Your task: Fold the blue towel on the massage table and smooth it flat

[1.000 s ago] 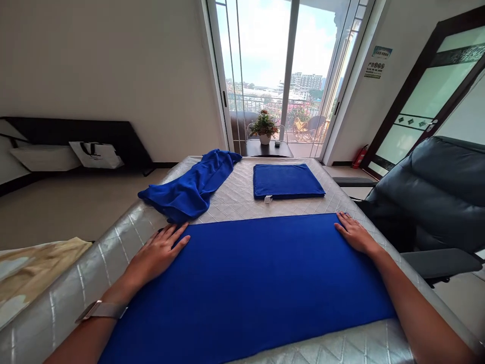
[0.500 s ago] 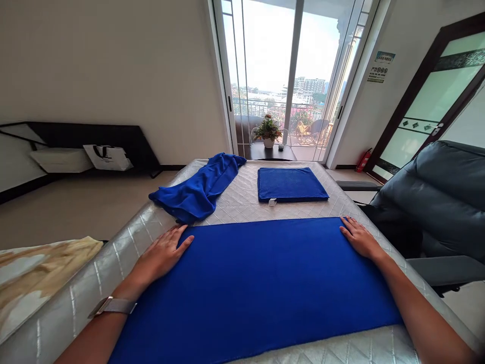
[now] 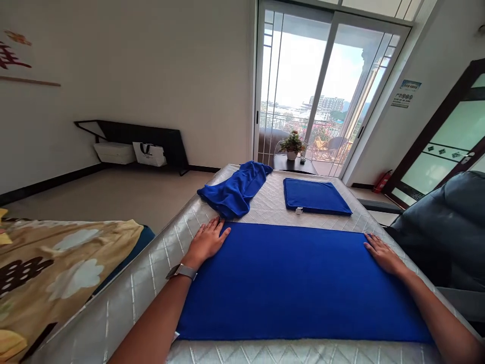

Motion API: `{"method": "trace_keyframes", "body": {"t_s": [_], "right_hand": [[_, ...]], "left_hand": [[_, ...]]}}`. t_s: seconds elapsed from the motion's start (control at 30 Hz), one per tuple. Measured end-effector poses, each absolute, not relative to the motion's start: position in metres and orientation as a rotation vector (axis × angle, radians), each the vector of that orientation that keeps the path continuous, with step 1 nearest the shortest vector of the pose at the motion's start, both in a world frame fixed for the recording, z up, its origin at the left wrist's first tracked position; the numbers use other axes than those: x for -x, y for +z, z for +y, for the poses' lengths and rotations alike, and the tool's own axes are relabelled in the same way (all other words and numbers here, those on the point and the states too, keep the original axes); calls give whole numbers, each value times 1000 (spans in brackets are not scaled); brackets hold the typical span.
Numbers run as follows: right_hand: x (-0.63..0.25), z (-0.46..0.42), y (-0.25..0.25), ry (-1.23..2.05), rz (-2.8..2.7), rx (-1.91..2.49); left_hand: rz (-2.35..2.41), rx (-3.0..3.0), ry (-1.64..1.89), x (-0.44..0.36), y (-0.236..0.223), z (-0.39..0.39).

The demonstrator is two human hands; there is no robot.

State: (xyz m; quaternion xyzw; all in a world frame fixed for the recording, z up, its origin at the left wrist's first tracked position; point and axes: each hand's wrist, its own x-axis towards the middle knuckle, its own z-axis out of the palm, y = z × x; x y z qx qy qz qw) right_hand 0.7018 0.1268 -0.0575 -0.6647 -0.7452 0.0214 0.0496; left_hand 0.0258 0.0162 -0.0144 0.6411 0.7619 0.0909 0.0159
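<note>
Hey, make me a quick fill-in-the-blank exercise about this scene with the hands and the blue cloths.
A watch is worn on the person's ____ wrist. The left hand and the right hand rest on a long flat cloth coloured ____. The crumpled blue cloth lies to the ____ of the folded blue cloth, as seen from the person's view. Near the door on the right, a red ____ stands on the floor.

Missing words: left; blue; left; fire extinguisher.
</note>
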Motion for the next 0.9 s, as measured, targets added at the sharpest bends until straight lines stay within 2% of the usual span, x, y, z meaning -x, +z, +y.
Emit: {"method": "trace_keyframes", "body": {"t_s": [0.17,0.33,0.67,0.77,0.9], "right_hand": [[-683,128,-24,-14,-2332,2132],[-590,120,-5,-184,-2415,2021],[-272,34,24,245,-2762,1336],[-214,14,23,334,-2735,1185],[-184,4,11,400,-2702,1155]], "left_hand": [[2370,-2014,341,-30,-15,13],[2372,-1997,412,-32,-18,12],[2363,-2011,392,-33,-14,9],[2347,-2062,435,-30,-18,8],[2301,-2162,470,-25,-24,8]]}}
